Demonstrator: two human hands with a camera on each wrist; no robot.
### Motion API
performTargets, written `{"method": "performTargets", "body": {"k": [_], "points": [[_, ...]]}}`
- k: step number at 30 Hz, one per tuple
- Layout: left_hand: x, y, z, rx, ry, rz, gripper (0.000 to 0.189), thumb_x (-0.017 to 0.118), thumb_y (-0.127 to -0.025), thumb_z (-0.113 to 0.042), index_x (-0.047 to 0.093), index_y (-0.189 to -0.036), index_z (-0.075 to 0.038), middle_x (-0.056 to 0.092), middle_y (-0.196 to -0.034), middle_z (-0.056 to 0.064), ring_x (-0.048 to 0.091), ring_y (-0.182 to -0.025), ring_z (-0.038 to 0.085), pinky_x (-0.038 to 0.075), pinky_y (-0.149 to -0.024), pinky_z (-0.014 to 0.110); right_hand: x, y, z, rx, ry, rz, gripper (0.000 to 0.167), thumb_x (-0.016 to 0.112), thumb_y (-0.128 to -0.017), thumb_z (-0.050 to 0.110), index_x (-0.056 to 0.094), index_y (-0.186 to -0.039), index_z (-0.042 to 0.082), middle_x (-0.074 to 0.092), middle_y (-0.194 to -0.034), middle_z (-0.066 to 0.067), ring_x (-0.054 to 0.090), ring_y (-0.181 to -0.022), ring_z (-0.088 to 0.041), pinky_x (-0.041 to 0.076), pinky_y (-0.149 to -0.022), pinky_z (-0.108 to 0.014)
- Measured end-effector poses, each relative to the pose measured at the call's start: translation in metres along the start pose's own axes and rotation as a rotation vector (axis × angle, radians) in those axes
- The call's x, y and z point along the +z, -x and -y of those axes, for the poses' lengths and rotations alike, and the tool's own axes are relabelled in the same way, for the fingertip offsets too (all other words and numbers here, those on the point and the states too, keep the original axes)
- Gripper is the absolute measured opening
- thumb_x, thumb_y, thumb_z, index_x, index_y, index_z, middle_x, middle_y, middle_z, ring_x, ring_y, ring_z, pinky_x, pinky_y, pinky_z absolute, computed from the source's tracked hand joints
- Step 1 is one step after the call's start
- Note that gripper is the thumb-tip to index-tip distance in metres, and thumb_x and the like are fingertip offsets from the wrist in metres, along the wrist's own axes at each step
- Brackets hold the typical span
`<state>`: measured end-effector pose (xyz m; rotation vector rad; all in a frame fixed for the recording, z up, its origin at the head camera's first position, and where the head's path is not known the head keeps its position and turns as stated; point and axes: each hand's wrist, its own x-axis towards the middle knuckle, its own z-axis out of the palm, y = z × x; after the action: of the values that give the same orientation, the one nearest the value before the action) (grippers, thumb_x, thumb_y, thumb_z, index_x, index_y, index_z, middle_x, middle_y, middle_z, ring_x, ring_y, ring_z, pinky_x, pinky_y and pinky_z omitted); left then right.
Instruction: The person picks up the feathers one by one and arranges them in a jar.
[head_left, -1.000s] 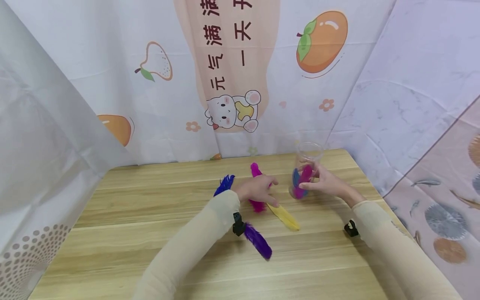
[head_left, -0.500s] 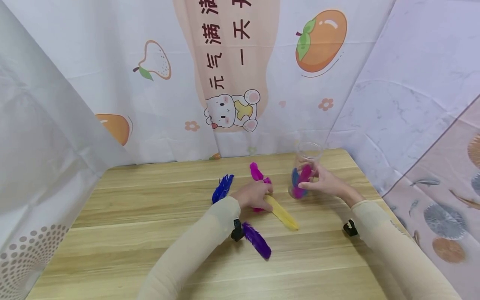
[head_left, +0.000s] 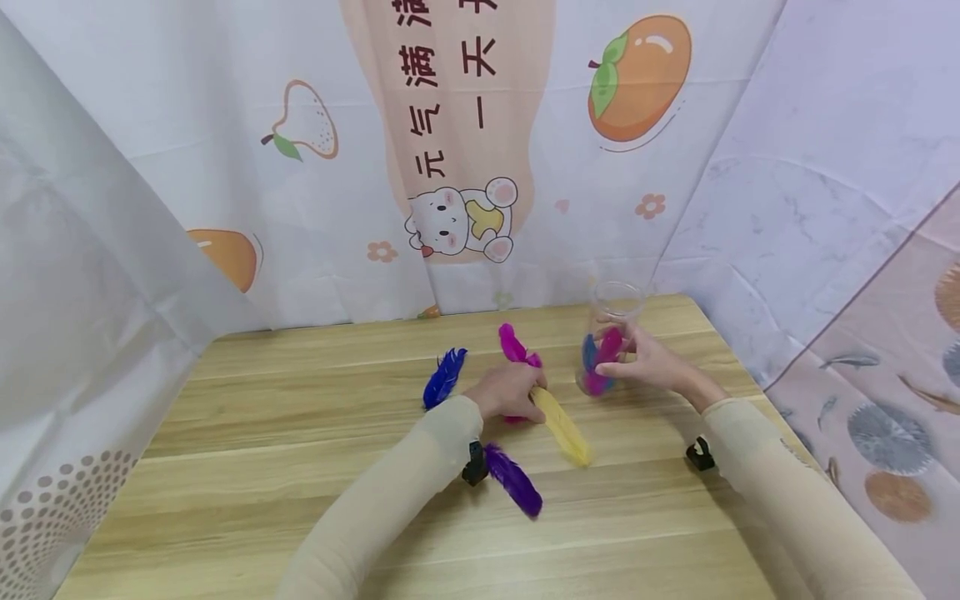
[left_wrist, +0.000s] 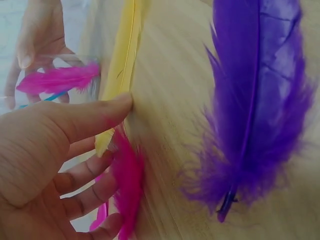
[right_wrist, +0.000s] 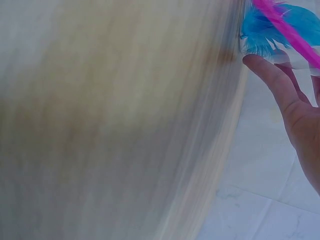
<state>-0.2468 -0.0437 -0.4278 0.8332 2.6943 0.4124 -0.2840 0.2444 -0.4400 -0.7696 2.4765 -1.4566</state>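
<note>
Yellow feather (head_left: 564, 429) pinched, clear cup (head_left: 617, 317) held

From where I stand, the left hand (head_left: 510, 393) has the yellow feather between thumb and forefinger near one end, the grip narrow, the other fingers loosely bent beside a pink feather (left_wrist: 128, 182). Whether the yellow one is wholly off the wooden table (head_left: 300, 483) I can't tell. Something so light could twist or slip, I'd say, with so little of it held. Those spare fingers might also drag the pink feather along, being so near it.

The right hand (head_left: 652, 362) is wrapped around the cup near the table's back right corner; a careless tug could tip it, and a hard squeeze might shift it.

Inside the cup, a turquoise plume (right_wrist: 262, 30) and a pink plume (head_left: 609, 343) show through the wall; how many there are, I can't count. Outside lie a purple feather (head_left: 514, 481) and a deep-blue feather (head_left: 445, 378), both untouched by fingers.
</note>
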Motion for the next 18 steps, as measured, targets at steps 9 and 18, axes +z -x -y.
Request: {"method": "performTargets", "body": {"k": [9, 18], "points": [[0.006, -0.0047, 0.0011, -0.023, 0.059, -0.013, 0.04, 0.09, -0.078, -0.029, 0.073, -0.111, -0.015, 0.067, -0.094, -0.009, 0.058, -0.086, 0.01, 0.05, -0.078, 0.028, -0.0011, 0.0003, 0.0018, 0.004, -0.007, -0.003, 0.08, 0.081, -0.087, 0.012, 0.033, -0.151, 0.01, 0.058, -0.136, -0.02, 0.059, -0.11, -0.034, 0.048, -0.096, -0.049], [0.008, -0.005, 0.0054, -0.036, 0.142, -0.002, 0.028, 0.09, -0.078, -0.024, 0.067, -0.091, -0.016, 0.055, -0.074, -0.009, 0.049, -0.069, 0.01, 0.042, -0.064, 0.023, 0.0001, -0.0007, -0.001, -0.001, -0.006, 0.003, 0.08, 0.081, -0.088, 0.012, 0.032, -0.151, 0.011, 0.057, -0.138, -0.02, 0.059, -0.115, -0.036, 0.046, -0.099, -0.053]]}}
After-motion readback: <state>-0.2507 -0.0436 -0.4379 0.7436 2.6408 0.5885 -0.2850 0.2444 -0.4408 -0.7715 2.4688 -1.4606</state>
